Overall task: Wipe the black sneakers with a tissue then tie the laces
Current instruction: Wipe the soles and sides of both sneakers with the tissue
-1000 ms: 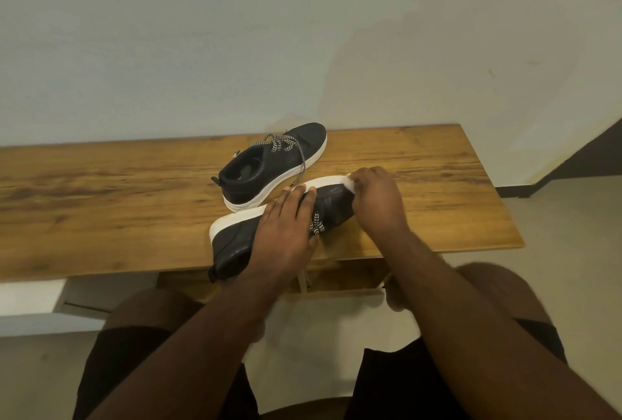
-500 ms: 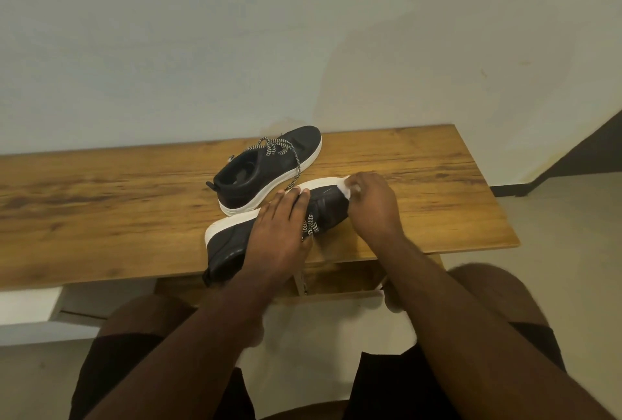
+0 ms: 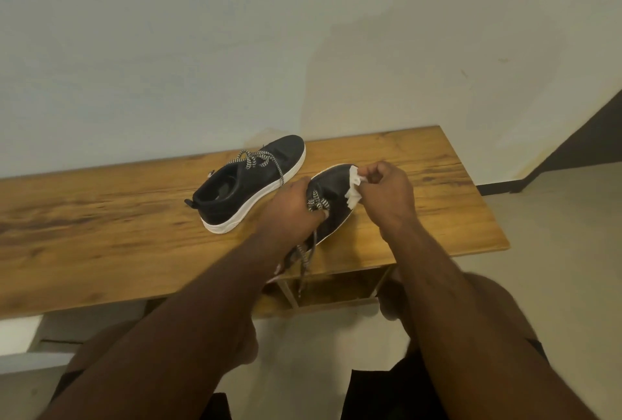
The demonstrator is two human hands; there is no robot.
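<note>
Wiping is in hand: the right hand (image 3: 387,195) pinches the tissue (image 3: 353,189) on the near sneaker's (image 3: 331,184) toe, the left hand (image 3: 292,209) grasping its laced middle; lace-tying follows, likely.

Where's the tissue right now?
In the head view, the tissue is pinched in the right hand, pressed against the toe of the near sneaker, right of centre on the wooden table.

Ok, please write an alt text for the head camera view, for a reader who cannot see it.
A person's left hand holds a black sneaker on a wooden table while the right hand presses a white tissue against its toe. A second black sneaker with loose laces stands just behind it, near a pale wall.
</note>
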